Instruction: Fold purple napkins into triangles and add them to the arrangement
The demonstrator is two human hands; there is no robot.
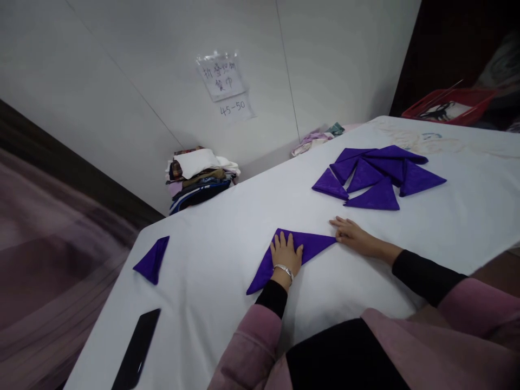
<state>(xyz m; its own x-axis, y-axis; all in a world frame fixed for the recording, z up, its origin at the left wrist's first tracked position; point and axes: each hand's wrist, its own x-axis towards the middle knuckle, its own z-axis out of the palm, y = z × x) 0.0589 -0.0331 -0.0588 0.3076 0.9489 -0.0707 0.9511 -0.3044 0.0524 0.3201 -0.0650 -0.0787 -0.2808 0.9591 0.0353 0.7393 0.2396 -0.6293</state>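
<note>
A purple cloth napkin (311, 245), folded into a wide triangle, lies on the white-covered table in front of me. My left hand (286, 253) presses flat on its middle with the fingers spread. At the napkin's right-hand tip, my right hand (352, 235) pinches the corner between thumb and finger, the other fingers pointing outward. Beyond the right hand sits a loose group of several folded purple napkins (376, 192), some overlapping. One more folded napkin (153, 261) rests alone near the table's left edge.
A dark flat phone-like slab (137, 349) lies at the near left of the table (211, 260). Stacked clothes (201, 176) and a smaller cloth pile (312, 141) stand behind the far edge. A red basket (450, 105) is at the back right. Paper signs (223, 81) hang on the wall.
</note>
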